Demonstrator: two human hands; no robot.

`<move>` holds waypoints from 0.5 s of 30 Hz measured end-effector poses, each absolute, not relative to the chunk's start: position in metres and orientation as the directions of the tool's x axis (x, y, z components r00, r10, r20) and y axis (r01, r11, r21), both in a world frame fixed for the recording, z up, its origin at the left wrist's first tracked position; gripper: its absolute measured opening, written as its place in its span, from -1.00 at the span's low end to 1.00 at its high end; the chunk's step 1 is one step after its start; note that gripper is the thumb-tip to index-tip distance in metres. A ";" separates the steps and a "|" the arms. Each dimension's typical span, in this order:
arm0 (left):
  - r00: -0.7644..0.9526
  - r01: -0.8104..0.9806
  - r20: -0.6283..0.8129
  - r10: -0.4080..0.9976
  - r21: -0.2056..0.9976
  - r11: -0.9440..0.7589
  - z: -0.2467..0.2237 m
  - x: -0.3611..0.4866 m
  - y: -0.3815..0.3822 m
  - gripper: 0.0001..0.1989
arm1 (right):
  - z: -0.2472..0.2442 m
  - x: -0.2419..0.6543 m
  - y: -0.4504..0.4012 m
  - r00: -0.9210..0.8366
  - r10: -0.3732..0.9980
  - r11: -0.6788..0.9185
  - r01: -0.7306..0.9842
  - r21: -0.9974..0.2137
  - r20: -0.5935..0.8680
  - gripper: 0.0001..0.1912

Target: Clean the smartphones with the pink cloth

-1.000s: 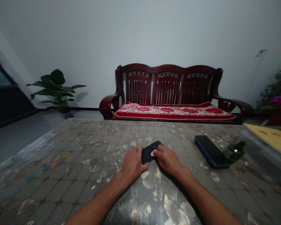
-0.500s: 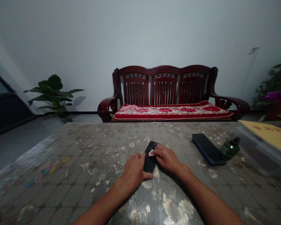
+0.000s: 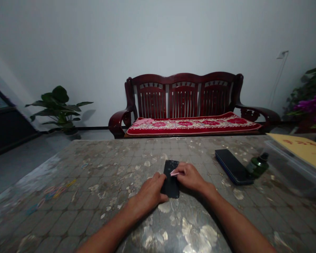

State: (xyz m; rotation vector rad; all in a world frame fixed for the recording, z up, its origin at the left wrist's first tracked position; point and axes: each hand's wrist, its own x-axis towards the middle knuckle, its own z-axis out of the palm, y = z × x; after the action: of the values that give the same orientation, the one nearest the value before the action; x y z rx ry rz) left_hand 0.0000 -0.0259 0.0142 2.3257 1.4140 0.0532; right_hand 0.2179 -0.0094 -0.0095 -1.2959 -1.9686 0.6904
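Note:
A black phone (image 3: 171, 188) lies flat on the table between my hands, with whitish marks near its far end. My left hand (image 3: 151, 191) grips its left edge, with the thumb at the near corner and the fingers along the side. A small folded piece of pink cloth or paper (image 3: 174, 173) is pinched in my right hand (image 3: 189, 176), just over the phone's upper half. Whether it presses on the surface I cannot tell. The right fingertips are partly hidden behind the knuckles.
To the right, a dark stack of phones or flat cases (image 3: 233, 167) lies beside a green bottle (image 3: 258, 166). A clear plastic bin (image 3: 289, 165) with a yellow sheet (image 3: 301, 146) stands farther right. Colourful rubber bands (image 3: 55, 191) lie at left. A wooden bench (image 3: 184, 95) stands behind the table (image 3: 116, 151).
The phone has turned from slanting to nearly straight, its far end swinging left. My left hand keeps hold of it, and the pink piece has shifted slightly in my right fingers.

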 end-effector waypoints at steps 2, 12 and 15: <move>0.549 0.811 -0.189 0.814 0.355 -0.464 0.022 -0.002 -0.011 -0.43 | -0.014 0.221 -0.004 -0.087 0.960 0.276 0.430 -0.859 0.265 -0.80; 0.827 0.557 -0.118 0.549 0.298 -0.775 0.032 0.037 0.057 -0.17 | -0.022 0.237 -0.003 0.280 0.960 0.038 -0.112 -0.993 0.005 -0.69; 0.844 0.536 -0.157 0.512 0.267 -0.801 0.029 0.044 0.064 -0.13 | -0.022 0.237 -0.003 0.286 0.957 0.005 -0.175 -0.984 -0.047 -0.70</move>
State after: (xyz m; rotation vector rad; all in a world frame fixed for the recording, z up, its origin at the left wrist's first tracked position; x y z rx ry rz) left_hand 0.0445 0.0642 0.0287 2.7212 0.7931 -0.1102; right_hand 0.2374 -0.0033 -0.0224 -1.2204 -0.8576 1.0846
